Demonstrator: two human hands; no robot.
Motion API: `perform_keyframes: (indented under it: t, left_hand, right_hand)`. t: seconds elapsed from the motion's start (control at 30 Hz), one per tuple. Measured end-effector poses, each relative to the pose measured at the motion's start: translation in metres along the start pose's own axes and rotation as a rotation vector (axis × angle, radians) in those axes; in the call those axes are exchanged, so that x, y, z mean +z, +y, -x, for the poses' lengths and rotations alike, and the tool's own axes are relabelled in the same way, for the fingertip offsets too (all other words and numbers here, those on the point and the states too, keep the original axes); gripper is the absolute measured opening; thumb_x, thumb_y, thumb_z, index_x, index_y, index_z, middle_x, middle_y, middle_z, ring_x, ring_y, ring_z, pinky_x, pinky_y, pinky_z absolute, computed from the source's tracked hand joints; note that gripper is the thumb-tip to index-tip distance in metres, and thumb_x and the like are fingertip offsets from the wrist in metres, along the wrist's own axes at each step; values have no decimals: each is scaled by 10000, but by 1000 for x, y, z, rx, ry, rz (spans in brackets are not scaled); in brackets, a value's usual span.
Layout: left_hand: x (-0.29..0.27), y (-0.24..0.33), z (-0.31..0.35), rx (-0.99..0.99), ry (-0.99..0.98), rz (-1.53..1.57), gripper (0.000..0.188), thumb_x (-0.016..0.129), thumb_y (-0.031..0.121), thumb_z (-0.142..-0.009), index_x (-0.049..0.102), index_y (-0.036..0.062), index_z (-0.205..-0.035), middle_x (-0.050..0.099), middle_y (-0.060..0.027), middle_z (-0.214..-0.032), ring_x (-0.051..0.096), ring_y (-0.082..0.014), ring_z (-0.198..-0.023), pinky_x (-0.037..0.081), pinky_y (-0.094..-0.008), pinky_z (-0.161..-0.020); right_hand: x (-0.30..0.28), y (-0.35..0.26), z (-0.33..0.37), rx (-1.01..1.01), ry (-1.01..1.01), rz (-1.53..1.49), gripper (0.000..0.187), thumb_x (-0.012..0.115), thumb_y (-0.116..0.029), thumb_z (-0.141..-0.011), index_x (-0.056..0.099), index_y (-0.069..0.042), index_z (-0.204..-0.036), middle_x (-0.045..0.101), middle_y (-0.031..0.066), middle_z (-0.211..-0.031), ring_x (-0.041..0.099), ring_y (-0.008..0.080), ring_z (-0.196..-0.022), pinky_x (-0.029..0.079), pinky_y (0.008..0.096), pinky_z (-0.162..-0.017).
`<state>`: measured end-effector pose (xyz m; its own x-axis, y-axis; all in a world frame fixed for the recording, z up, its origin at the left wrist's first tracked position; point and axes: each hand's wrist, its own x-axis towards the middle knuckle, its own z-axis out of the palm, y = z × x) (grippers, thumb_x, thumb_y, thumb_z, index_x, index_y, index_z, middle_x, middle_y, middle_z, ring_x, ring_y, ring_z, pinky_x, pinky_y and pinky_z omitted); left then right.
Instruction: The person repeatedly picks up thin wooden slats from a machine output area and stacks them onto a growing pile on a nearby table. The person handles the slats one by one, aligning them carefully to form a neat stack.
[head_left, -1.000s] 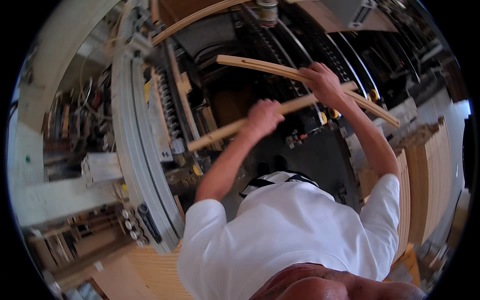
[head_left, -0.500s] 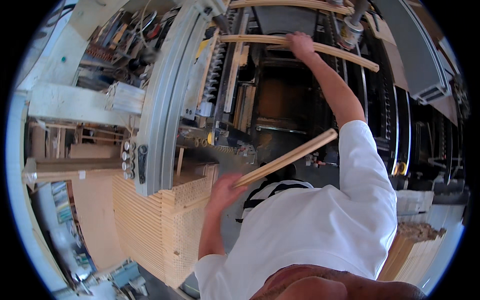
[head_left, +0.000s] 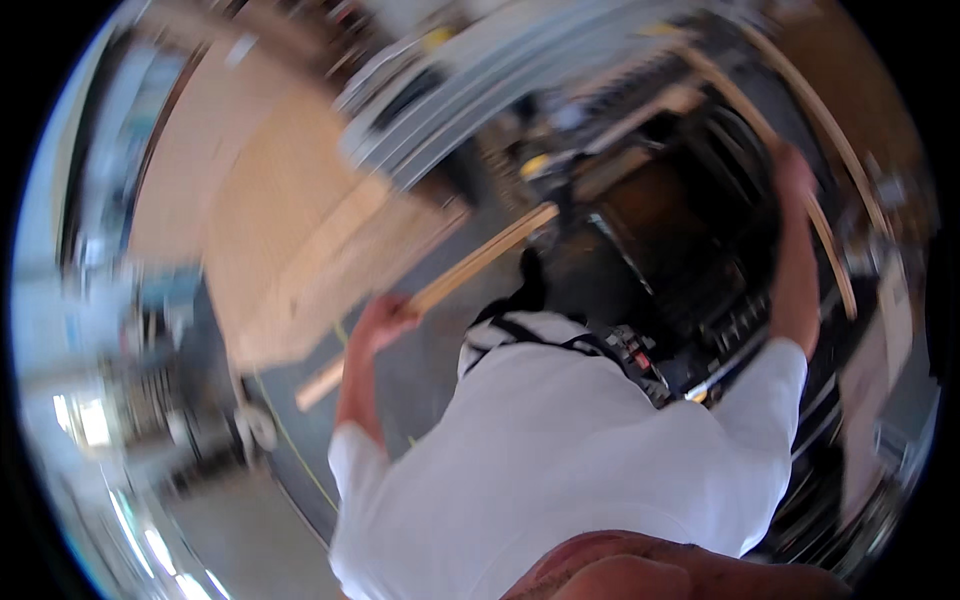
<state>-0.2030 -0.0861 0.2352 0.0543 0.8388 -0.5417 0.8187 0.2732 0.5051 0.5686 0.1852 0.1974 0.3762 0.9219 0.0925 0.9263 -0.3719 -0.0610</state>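
Observation:
My left hand (head_left: pixel 388 320) is closed around a slim wooden strip (head_left: pixel 490 258). The strip slants through the grip, one end over the dark machine's near side, the other sticking out behind the wrist. My right hand (head_left: pixel 795 178), blurred by motion, is closed on a second wooden strip (head_left: pixel 740 98) that lies across the machine frame. Part of that strip runs on past the hand toward the lower right. Further right, a third wooden strip (head_left: pixel 825 122) lies roughly alongside it.
A large stack of light wooden strips (head_left: pixel 290 225) stands at my left. Above it, a grey metal beam (head_left: pixel 450 100) reaches out over the machine. The dark machine bed (head_left: pixel 660 210) has rails and chains. Grey floor (head_left: pixel 400 410) with a yellow line lies below my left arm.
The view has swung to the left, blurring the scene. My left hand, with its strip, has drawn away from the machine past the stack's end. My right hand stays on its strip.

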Motion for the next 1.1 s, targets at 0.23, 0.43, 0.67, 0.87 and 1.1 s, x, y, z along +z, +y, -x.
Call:
perform_keyframes:
  t: [0.23,0.43,0.67,0.87,1.1]
  left_hand:
    - [14,-25,65,-140,60,184,342,758,260,-755,708,56,-1026,674,-106,-789,604,-190,-741,471,-364,-703]
    - [-21,-75,125,-209,38,269,365,758,231,-753,705,62,-1072,675,-44,-842,598,-158,-776,476,-319,-722]
    - [-104,-125,165,-146,217,748,361,777,166,-788,678,-6,-1090,656,-25,-868,593,-118,-808,485,-277,-728]
    - [-177,-120,32,-79,533,928,359,707,189,-873,642,-28,-1151,662,-54,-844,623,-132,-777,513,-264,-683]
    - [-266,-140,-209,-189,780,394,424,705,391,-785,731,-24,-871,711,-153,-805,697,-235,-779,537,-357,-705]
  right_hand:
    - [-1,27,-18,-9,9,20,543,563,-490,-889,578,-174,-1330,614,147,-1279,577,354,-1184,475,489,-940]
    - [5,43,-34,-63,34,54,564,574,-495,-883,574,-166,-1341,615,144,-1284,572,364,-1184,466,483,-951]
    - [-4,-3,-6,-53,442,-310,609,671,-464,-863,595,-37,-1291,669,182,-1164,638,316,-1091,492,403,-916]
    - [-33,-152,144,-163,257,-916,351,677,-193,-924,634,13,-1204,696,122,-1080,656,176,-1001,510,300,-882]
    - [-46,-262,311,-80,33,-962,295,685,-138,-904,648,21,-1149,690,89,-996,637,138,-884,507,270,-824]
